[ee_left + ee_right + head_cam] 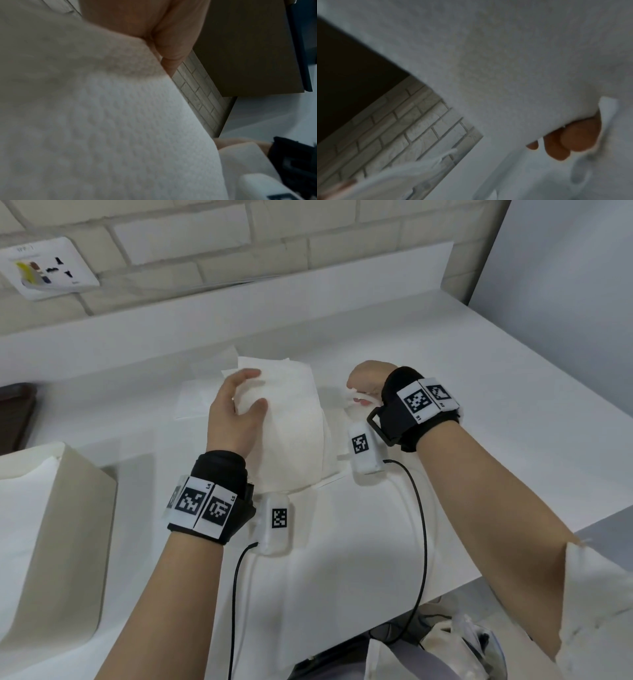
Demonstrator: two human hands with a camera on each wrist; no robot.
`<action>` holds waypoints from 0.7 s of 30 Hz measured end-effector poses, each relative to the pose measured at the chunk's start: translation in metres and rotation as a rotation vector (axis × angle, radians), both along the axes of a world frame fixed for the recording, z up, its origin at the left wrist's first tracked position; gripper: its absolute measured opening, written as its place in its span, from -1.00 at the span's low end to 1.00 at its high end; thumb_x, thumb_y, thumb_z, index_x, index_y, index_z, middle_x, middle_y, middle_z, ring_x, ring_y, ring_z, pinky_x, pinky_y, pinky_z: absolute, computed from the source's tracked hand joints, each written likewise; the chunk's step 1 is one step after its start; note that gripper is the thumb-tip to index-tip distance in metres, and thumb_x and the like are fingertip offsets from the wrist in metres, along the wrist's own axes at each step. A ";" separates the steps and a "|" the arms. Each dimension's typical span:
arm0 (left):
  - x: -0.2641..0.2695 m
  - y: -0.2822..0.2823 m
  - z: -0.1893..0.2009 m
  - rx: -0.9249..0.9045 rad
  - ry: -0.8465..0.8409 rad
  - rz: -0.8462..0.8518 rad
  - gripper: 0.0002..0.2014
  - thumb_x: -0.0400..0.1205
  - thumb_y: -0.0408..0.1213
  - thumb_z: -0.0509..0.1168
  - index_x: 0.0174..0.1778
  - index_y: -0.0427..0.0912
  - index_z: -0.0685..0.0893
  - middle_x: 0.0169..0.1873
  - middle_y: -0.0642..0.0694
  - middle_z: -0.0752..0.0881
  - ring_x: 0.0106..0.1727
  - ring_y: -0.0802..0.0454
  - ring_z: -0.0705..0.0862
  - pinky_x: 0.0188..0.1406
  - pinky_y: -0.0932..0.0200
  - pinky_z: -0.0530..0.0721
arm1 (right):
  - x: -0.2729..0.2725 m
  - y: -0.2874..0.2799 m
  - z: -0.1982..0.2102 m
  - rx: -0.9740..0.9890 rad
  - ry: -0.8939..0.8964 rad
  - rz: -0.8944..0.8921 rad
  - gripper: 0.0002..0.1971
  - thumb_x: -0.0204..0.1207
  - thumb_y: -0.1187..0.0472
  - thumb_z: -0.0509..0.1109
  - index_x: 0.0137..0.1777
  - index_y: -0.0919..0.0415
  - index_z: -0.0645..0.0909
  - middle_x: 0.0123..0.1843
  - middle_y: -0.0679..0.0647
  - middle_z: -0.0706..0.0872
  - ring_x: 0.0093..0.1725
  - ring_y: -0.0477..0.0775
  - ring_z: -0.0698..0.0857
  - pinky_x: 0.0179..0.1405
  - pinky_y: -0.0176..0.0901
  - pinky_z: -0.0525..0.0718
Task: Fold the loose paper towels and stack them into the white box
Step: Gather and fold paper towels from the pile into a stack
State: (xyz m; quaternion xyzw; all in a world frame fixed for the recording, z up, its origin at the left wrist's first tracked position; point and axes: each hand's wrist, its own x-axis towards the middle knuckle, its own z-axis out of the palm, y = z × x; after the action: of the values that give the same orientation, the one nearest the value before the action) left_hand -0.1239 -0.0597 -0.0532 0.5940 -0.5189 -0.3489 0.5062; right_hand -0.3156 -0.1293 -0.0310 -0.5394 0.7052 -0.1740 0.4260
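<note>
A white embossed paper towel (291,412) is held up, bowed, over the white counter (479,392) between my two hands. My left hand (253,390) pinches its left part, with the thumb on top and the fingers curled behind. In the left wrist view the towel (102,121) fills the frame under my fingers (171,33). My right hand (359,395) is curled on the towel's right edge. The right wrist view shows its fingers (573,138) wrapped round the sheet (505,67). More loose towels (191,402) lie flat beneath. The white box (68,525) stands at the near left with white paper inside.
A brick wall with a socket plate (48,268) runs behind the counter. A dark brown object (17,416) lies at the far left edge. Black cables (423,525) trail from both wrist cameras. The counter ends at the near right, where a bag (462,642) lies below.
</note>
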 end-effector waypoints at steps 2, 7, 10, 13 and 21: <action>-0.001 -0.002 -0.002 0.014 -0.002 0.007 -0.66 0.58 -0.51 0.18 -0.06 0.07 0.67 0.00 0.18 0.66 0.19 0.04 0.60 0.30 0.19 0.53 | 0.000 -0.001 0.007 -0.010 -0.123 -0.006 -0.86 0.56 0.36 0.18 -0.18 0.13 0.43 -0.29 -0.02 0.39 -0.30 -0.12 0.45 -0.08 -0.26 0.58; 0.003 -0.006 -0.006 0.044 0.003 0.059 -0.64 0.63 -0.53 0.07 -0.05 -0.07 0.72 -0.05 -0.01 0.69 -0.15 0.19 0.55 -0.08 0.37 0.49 | 0.000 0.007 0.030 -0.200 -0.303 -0.025 -0.68 0.46 0.55 0.02 -0.30 0.25 0.53 -0.37 0.02 0.48 -0.43 -0.10 0.39 -0.53 -0.44 0.36; 0.003 -0.007 -0.006 0.038 -0.009 0.090 -0.58 0.60 -0.56 0.01 -0.04 -0.07 0.72 0.01 -0.02 0.70 -0.01 0.15 0.55 0.10 0.33 0.46 | 0.005 0.012 0.040 -0.291 -0.451 -0.039 -0.76 0.26 0.53 0.04 -0.30 0.28 0.50 -0.36 0.07 0.42 -0.37 0.00 0.36 -0.52 -0.36 0.31; 0.002 -0.005 -0.004 0.019 -0.018 0.103 -0.56 0.60 -0.58 -0.01 0.04 -0.12 0.73 0.09 -0.02 0.68 0.12 0.15 0.55 0.24 0.39 0.44 | 0.010 0.016 0.044 -0.356 -0.559 -0.108 -0.79 0.21 0.56 0.06 -0.40 0.25 0.39 -0.41 0.09 0.32 -0.39 0.02 0.33 -0.51 -0.33 0.34; 0.004 -0.004 0.000 -0.039 -0.023 0.085 -0.51 0.53 -0.62 0.01 0.14 -0.10 0.69 0.19 -0.07 0.66 0.26 0.05 0.58 0.23 0.42 0.48 | 0.011 0.018 0.047 -0.474 -0.559 -0.022 -0.64 0.43 0.55 0.14 -0.40 0.11 0.54 -0.23 0.07 0.64 -0.20 -0.01 0.54 -0.21 -0.28 0.51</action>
State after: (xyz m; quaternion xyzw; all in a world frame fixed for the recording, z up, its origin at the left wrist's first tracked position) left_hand -0.1196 -0.0634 -0.0536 0.6096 -0.5058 -0.3100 0.5259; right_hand -0.3048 -0.1118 0.0165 -0.5471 0.5074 -0.4780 0.4633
